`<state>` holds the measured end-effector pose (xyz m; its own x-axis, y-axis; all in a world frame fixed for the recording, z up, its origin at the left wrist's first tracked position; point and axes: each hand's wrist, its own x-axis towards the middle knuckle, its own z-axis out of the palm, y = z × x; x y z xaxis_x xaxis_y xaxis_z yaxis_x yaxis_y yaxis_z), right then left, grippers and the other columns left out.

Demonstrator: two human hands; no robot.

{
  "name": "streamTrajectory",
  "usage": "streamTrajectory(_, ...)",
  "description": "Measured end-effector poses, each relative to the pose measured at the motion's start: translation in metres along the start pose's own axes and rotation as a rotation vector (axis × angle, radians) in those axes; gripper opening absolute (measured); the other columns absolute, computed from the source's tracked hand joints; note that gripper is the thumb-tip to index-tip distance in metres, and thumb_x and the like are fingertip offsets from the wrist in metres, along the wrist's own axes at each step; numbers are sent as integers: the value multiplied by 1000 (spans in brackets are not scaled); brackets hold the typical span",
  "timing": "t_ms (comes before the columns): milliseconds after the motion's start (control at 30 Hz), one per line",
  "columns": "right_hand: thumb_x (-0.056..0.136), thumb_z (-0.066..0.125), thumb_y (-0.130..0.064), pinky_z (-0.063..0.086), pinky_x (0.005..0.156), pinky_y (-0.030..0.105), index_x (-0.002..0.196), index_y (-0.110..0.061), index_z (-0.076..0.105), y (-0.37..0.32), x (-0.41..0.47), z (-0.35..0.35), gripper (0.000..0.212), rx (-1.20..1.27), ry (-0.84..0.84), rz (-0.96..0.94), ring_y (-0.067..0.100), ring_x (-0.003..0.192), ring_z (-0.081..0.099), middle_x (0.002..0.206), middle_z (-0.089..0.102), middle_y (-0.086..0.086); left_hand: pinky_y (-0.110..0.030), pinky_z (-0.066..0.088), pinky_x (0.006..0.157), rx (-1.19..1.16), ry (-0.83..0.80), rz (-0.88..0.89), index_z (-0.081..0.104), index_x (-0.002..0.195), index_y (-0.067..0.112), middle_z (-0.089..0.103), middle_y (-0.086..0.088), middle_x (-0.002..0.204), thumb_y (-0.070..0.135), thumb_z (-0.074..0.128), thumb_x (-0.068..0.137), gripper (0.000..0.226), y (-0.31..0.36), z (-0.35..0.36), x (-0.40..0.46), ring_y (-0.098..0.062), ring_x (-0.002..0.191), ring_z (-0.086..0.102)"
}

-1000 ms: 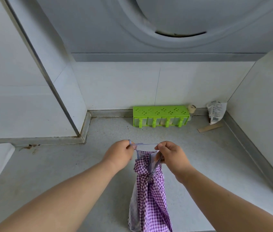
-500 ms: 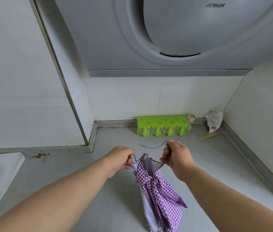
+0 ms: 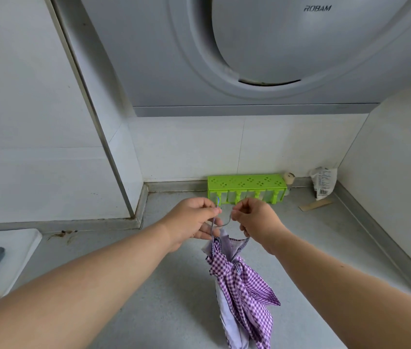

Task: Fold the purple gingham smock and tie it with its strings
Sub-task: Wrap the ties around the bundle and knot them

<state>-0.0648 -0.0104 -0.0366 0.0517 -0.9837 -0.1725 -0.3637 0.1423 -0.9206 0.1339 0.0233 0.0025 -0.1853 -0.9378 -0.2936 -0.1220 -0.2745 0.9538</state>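
Observation:
The purple gingham smock hangs bunched in a long bundle above the grey counter, with a knot of cloth near its top and pale lining showing along its left side. Its thin strings run up from the bundle's top to both hands. My left hand pinches one string between thumb and fingers, left of the bundle's top. My right hand pinches the other string just to the right. A slack loop of string curves between the two hands.
A green slotted rack stands against the back wall behind my hands. A small roll, a crumpled white packet and a flat wooden strip lie in the back right corner. A range hood hangs overhead. A white cooktop sits at left.
The string stretched taut between my hands a second ago now hangs slack in a loop. The smock's lower end has swung to the right, and the view has tilted upward.

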Motion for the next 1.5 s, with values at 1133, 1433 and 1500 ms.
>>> streamTrajectory(1133,97,72,-24,50,64,33,89,-32,81,-18,-9,-31,14,-107,-261,-328,15,66,61,84,74,2,-22,31,52,279,-9,-17,63,103,24,65,2,83,39,52,108,18,21,28,13,-5,50,34)
streamTrajectory(1433,99,68,-15,58,67,36,92,-14,76,-27,-19,-25,10,29,-238,-222,9,63,63,78,75,-2,-28,33,60,354,-11,-61,71,91,22,64,14,67,33,62,104,20,21,25,9,-8,60,39)
streamTrajectory(1500,99,69,-16,57,66,36,92,-13,75,-28,-20,-24,10,52,-243,-197,11,63,63,77,76,0,-24,37,58,438,3,-37,70,90,23,59,22,59,28,61,105,19,22,24,8,-3,59,45)
